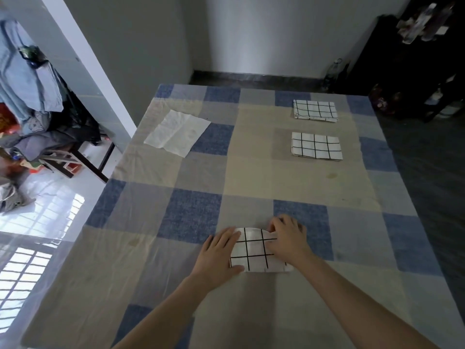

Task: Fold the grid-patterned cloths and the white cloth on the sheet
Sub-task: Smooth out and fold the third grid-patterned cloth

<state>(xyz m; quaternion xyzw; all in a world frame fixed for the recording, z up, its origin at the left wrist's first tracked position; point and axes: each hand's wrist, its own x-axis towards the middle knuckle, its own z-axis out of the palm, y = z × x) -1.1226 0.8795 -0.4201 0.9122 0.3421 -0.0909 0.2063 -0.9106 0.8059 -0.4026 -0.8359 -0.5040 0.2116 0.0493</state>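
Observation:
A small folded grid-patterned cloth (254, 250) lies near the front of the blue and beige checked sheet (191, 215). My left hand (219, 255) lies flat on the cloth's left edge with straight fingers. My right hand (286, 239) covers its right part, fingers curled at the far right corner. Two more grid-patterned cloths lie folded at the far right, one (316, 146) nearer and one (314, 110) behind it. A white cloth (177, 132) lies spread flat at the far left.
The sheet covers a bed that ends at a wall on the left. A chair (75, 157) piled with clothes stands on the left. Dark furniture (415, 66) stands at the back right, beside a dark floor.

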